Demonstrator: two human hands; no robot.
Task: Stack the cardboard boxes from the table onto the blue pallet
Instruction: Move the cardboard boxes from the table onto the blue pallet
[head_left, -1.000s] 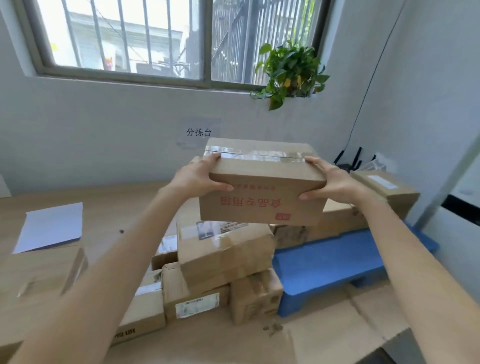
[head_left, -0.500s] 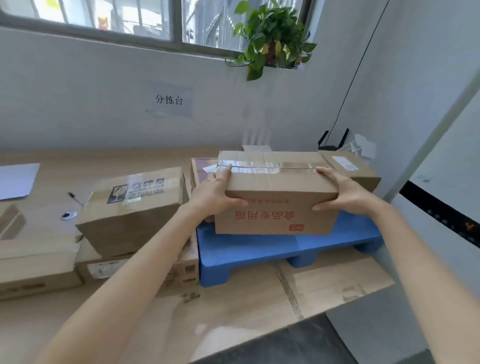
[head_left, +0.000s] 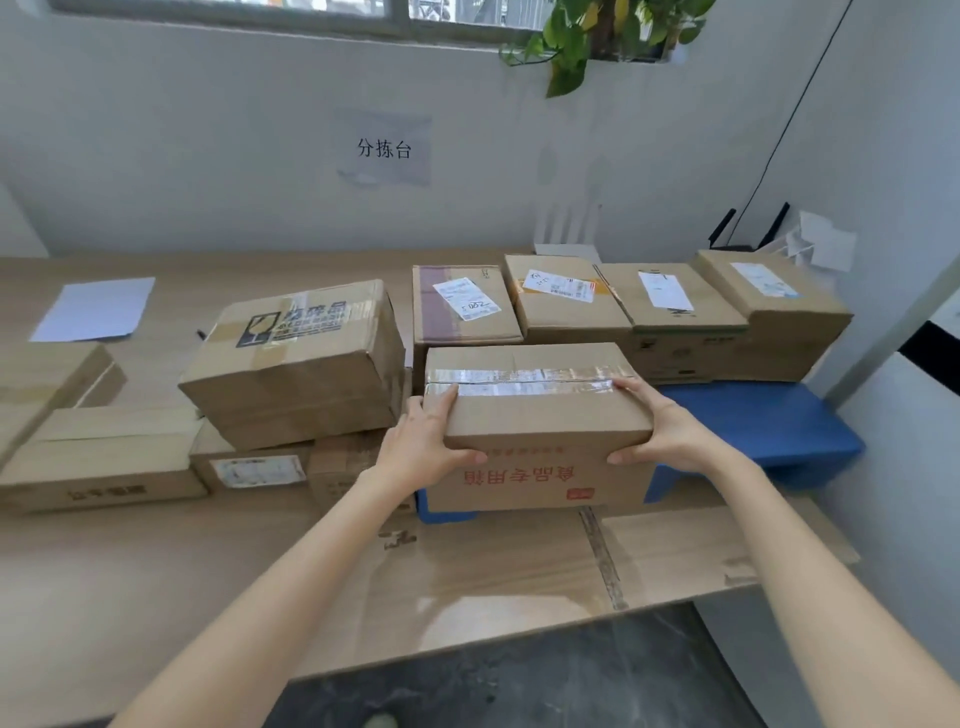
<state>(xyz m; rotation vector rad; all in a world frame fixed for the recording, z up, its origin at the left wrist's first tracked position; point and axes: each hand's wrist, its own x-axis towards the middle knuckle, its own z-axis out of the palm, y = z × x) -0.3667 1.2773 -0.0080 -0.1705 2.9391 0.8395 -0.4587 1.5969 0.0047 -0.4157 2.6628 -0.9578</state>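
Wooden desk (head_left: 156, 571) against white wall. Left hand (head_left: 421, 447) and right hand (head_left: 670, 431) grip taped box (head_left: 530, 415) by its ends, long axis left-right, red print upside-down, at blue pallet (head_left: 769, 426) front-left edge.

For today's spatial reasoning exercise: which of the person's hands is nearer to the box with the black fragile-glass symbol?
Left. The left hand grips the held box's end beside the fragile-marked box; the right hand holds the far end.
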